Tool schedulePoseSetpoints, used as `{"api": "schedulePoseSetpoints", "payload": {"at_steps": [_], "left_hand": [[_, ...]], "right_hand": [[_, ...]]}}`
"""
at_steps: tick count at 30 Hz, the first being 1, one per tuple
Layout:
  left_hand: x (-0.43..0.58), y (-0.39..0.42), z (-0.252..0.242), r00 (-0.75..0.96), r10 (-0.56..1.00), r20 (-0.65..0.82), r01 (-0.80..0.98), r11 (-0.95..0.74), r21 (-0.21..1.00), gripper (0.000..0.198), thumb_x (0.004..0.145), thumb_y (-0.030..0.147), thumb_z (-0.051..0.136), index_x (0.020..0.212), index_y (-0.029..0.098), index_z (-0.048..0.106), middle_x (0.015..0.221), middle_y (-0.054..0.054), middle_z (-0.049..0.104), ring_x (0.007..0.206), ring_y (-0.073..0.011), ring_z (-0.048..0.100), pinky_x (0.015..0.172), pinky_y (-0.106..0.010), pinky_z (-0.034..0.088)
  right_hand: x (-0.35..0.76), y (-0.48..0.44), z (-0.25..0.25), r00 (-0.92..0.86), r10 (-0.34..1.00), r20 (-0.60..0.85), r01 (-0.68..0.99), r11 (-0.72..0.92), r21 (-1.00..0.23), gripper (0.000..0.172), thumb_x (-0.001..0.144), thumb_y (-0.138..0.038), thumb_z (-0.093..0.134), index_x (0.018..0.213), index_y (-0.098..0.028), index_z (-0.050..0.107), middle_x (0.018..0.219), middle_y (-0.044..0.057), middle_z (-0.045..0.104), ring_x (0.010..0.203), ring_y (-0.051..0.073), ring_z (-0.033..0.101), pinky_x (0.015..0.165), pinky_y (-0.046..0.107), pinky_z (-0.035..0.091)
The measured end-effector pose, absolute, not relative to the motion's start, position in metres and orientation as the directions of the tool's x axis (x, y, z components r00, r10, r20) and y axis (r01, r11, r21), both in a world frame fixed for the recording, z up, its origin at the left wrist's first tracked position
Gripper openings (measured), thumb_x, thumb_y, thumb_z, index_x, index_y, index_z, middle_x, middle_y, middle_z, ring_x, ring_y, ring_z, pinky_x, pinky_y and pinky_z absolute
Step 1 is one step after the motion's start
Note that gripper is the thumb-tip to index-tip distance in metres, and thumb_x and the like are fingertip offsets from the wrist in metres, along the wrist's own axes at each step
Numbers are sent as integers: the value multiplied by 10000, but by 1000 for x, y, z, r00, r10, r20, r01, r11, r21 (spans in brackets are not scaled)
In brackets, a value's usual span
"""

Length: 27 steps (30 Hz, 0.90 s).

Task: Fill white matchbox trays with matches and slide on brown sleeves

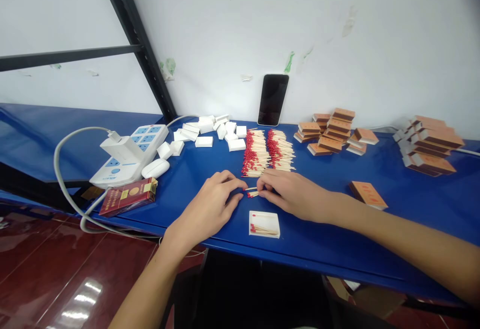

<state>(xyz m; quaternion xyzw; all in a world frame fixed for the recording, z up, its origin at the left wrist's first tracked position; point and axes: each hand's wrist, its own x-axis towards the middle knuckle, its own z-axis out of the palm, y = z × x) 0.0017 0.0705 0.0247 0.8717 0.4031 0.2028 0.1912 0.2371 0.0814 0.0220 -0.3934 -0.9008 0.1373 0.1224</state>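
Note:
My right hand (294, 195) pinches a few red-tipped matches (253, 194) by their plain ends, just above the blue tabletop. My left hand (215, 201) is curved beside the match heads, thumb and index finger apart; its fingertips are close to the heads. Below the hands lies a white matchbox tray (278, 224) with several matches inside. Behind the hands are two piles of matches, a left pile (258, 151) and a right pile (282, 151), heads mostly to the left.
White matchbox trays (204, 142) are scattered at the back left. Orange matchbox sleeves (330, 144) are heaped right of the matches, with stacked boxes (435, 141) farther right and a single box (368, 195) nearer. A phone (273, 100) leans on the wall. A power strip (150, 141) and red packet (127, 197) sit left.

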Motion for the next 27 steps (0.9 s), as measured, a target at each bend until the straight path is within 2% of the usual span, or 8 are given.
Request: {"api": "schedulePoseSetpoints", "payload": {"at_steps": [4,10,13,18,22,25,27], "left_hand": [[3,72,22,593,774,221,596,-607,526,214,984,166,496,1096,242,661,1094,-38,603,1072,-216,563,966,-380,447],[3,75,17,551,796,250,608,-589,533,163,976,231,553,1089,217,670,1055,-40,603,1007,-206,589,932,-364,463],[5,75,18,545,804,238,624,-579,525,156,982,234,530,1016,202,679,1023,-45,600,981,-212,592,909,-367,471],[10,73,19,547,805,228,642,-578,503,181,988,204,490,969,207,670,1007,-45,602,971,-223,588,877,-375,470],[11,73,17,544,804,239,641,-583,499,188,988,204,481,969,200,668,1007,-55,609,970,-229,578,868,-378,468],[10,73,17,544,804,241,637,-583,505,191,987,216,481,963,201,670,1002,-53,611,966,-227,580,876,-377,467],[9,72,18,543,804,243,623,-580,525,210,996,224,464,986,210,673,1007,-48,616,975,-222,585,893,-372,462]], "right_hand": [[238,84,29,-687,726,25,673,650,-353,102,985,-248,467,935,-205,545,962,48,626,783,171,584,659,297,433],[234,87,42,-700,710,-83,693,646,-320,160,992,-260,443,929,-190,572,913,56,642,749,179,603,645,303,434],[233,88,42,-718,692,-76,680,674,-287,163,992,-250,442,940,-185,581,903,59,646,744,184,608,641,304,430],[232,90,34,-738,674,26,653,723,-225,154,1000,-256,450,956,-185,580,933,58,641,770,190,612,657,312,428],[232,93,31,-728,679,95,646,726,-235,146,988,-317,519,1033,-193,582,1003,61,645,841,204,627,683,317,433],[231,94,34,-747,662,58,633,735,-245,149,1006,-304,488,1012,-193,587,996,55,637,820,189,621,660,302,428],[230,93,37,-762,647,24,630,749,-206,173,1019,-284,454,979,-182,587,960,52,629,749,169,606,625,291,414]]}}
